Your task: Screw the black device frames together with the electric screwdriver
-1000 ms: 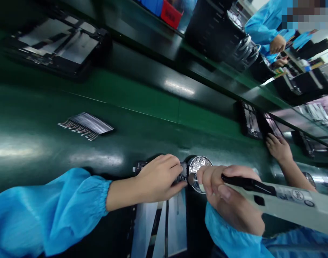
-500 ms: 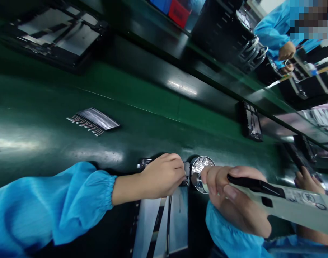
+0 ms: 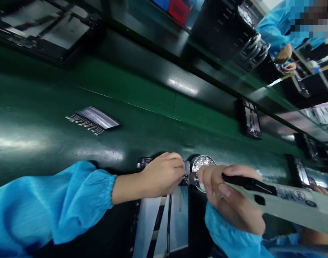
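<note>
My left hand (image 3: pixel 161 175) grips a small dark electronic part (image 3: pixel 144 164), which is mostly hidden under my fingers. My right hand (image 3: pixel 230 197) is closed around a grey electric screwdriver (image 3: pixel 293 202) with a black strip along its top. Its metal tip reaches toward the part at my left fingertips, and the two hands nearly meet there. Just beyond the tip lies a round metal screw dish (image 3: pixel 203 163) with a perforated, shiny top, partly hidden by my right fingers. Blue sleeves cover both my forearms.
A green conveyor belt (image 3: pixel 59 96) runs across the view, with a row of thin ribbon parts (image 3: pixel 92 120) on it. Black device frames (image 3: pixel 250 120) stand along it, and a white-sheeted panel (image 3: pixel 155 224) lies below my hands. A co-worker's hand (image 3: pixel 320 190) shows at the right edge, and another person in blue (image 3: pixel 274 27) works at the top right.
The co-worker's hand at the right has drawn toward the frame edge, and a dark frame now lies on the belt there. My hands and the screwdriver have stayed nearly still.
</note>
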Tool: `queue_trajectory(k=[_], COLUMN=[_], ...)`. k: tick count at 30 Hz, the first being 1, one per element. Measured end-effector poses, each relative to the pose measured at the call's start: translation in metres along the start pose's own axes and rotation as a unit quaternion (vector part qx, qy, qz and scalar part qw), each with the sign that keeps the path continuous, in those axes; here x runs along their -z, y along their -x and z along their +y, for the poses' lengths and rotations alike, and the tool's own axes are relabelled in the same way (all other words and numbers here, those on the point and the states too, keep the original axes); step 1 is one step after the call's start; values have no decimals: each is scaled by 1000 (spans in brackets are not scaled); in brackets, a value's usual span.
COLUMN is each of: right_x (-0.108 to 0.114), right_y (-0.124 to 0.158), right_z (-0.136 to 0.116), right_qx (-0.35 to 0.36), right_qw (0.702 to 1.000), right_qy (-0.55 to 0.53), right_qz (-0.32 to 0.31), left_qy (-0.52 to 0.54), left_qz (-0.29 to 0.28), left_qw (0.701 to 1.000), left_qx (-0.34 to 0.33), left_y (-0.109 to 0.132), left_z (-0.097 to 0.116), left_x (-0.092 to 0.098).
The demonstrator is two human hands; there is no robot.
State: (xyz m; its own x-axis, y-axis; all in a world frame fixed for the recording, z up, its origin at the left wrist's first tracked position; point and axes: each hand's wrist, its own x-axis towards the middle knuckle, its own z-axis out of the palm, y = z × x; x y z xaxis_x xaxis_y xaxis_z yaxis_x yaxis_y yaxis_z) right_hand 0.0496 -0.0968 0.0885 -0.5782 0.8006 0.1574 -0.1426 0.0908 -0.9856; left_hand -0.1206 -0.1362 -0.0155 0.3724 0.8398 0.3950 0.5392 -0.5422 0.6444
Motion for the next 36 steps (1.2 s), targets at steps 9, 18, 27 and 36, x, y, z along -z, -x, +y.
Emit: queue_trajectory(k=[9,18,27,36], right_x=[-7,-8,3,12], right_y=[-3,-3,-4,-12], right_z=[1,3,15,36], right_qx=[15,31,99,101], right_qw=[999,999,988,983], right_qy=[-14,-2,48,78], right_qz=[31,36,109,128], left_qy=[0,-3,-148,-252], left_qz=[6,-1,-18,-61], left_qw=[1000,1000,989,966], left_qx=[-4,-4,-13,-8], left_y=[-1,-1,4,9], left_z=[-1,0,7,17], left_x=[0,0,4,1])
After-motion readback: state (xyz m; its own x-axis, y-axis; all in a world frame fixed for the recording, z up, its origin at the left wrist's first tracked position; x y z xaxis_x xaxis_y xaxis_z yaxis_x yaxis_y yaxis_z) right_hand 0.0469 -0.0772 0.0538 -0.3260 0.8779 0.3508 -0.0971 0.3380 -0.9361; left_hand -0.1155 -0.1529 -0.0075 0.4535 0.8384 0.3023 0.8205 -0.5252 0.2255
